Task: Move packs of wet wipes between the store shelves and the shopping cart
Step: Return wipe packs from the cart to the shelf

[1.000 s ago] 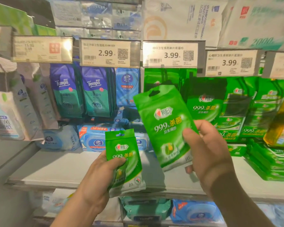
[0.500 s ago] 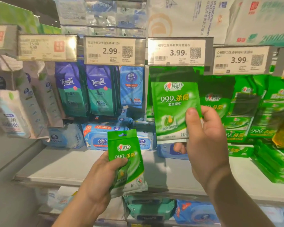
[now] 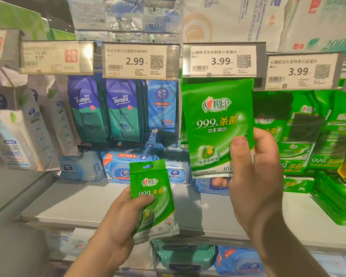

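Here, the right hand (image 3: 256,176) pinches the lower right corner of a green wet-wipe pack (image 3: 218,126), thumb on the printed front and fingers behind it, one fingertip showing below the pack's bottom edge. This pack stands upright, its top edge tucked just under the 3.99 price tag (image 3: 220,60), so whether it hangs on a hook cannot be told. The left hand (image 3: 126,214) grips a second, smaller-looking green pack (image 3: 154,198), thumb across its front and fingers hidden behind; it is held above the front edge of the white shelf (image 3: 78,204). Hanging green packs (image 3: 306,132) crowd the space just beside the right hand and are partly blurred. Blue Tempo packs (image 3: 106,110) hang to the left. The shelf's left half lies open between its front edge and the blue tub packs (image 3: 126,166) at the rear. No cart is in view.
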A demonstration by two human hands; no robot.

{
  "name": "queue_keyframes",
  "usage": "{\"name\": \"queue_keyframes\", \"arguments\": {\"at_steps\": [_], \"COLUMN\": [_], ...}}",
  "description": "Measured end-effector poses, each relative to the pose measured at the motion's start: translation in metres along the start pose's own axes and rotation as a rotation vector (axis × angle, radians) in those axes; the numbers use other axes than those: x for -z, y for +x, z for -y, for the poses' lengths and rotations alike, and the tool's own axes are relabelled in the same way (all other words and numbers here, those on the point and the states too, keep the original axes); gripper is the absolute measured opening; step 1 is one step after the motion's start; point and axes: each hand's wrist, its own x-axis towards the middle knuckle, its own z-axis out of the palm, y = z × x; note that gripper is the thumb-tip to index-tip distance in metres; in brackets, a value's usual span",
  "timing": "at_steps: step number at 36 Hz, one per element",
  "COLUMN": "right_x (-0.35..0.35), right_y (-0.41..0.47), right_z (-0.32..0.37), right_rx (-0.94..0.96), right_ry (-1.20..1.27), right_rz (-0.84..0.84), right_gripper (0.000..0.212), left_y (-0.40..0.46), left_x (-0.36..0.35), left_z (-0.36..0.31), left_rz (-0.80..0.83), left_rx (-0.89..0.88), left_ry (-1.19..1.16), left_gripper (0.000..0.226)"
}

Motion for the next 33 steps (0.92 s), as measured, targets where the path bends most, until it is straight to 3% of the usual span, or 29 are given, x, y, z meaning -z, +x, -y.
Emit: {"name": "queue_keyframes", "arguments": {"at_steps": [6, 9, 12, 15, 20, 33], "right_x": [-0.001, -0.003, -0.004, -0.006, -0.012, -0.036], "right_y": [0.009, 0.007, 0.004, 0.002, -0.003, 0.021], "right_z": [-0.004, -0.01, -0.017, -0.027, -0.04, -0.044], "right_rx": [-0.033, -0.068, -0.072, -0.107, -0.229, -0.435], "right_ry": [-0.095, -0.116, -0.128, -0.144, -0.038, 0.157], "right_rz": [-0.072, -0.065, -0.053, -0.035, -0.024, -0.141], "right_gripper": [0.031, 0.028, 0.012, 0.023, 0.036, 0.03], "left_y": [0.003, 0.003, 0.005, 0.006, 0.006, 0.005], "left_x": [0.002, 0.004, 0.006, 0.007, 0.009, 0.014], "left_z": [0.002, 0.001, 0.002, 0.003, 0.005, 0.003], "left_rz": [-0.002, 0.0, 0.0, -0.009, -0.002, 0.016], "left_rx": [0.002, -0.001, -0.01, -0.02, -0.023, -0.056], "left_ry": [-0.007, -0.01, -0.012, -0.017, -0.022, -0.063], "left_gripper": [0.025, 0.026, 0.027, 0.027, 0.027, 0.028]}}
